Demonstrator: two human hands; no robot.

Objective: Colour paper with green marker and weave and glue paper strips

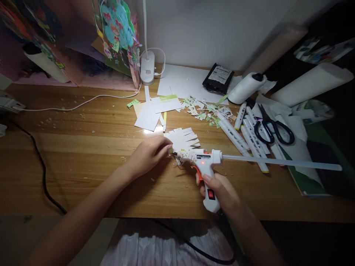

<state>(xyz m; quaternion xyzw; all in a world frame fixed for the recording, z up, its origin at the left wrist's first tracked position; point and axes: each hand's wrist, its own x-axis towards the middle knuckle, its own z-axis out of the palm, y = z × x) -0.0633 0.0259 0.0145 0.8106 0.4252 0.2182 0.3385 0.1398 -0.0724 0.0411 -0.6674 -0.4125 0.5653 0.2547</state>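
head view: a white glue gun (204,164) is gripped by the right hand (222,192), fingers wrapped around the handle, index finger on the orange trigger. a red light is seen on the body and a red switch on the handle. a clear glue stick (280,162) sticks out of the rear toward 3 o'clock. the nozzle points toward 9 o'clock and meets the lower edge of a fringed white paper piece (183,139).

that paper piece lies flat on the wooden desk (83,147), near frame centre, with cut strips fanning toward 2 o'clock. its left edge is pinned by the left hand (148,153), fingers held close together with tips pressed down on the paper, right beside the nozzle.

at 12 o'clock from the paper piece, loose white sheets (155,111) and small paper scraps (206,111) are scattered. at 3 o'clock a row of markers (249,136) is laid out, with black-handled scissors (273,129) just beyond. a paper roll (245,88) and a black pouch (219,77) sit at about 1 o'clock. a white lamp base (147,66) stands at 11 o'clock, beside a colourful paper craft (119,33). a black cable (41,166) runs across the desk at 9 o'clock.
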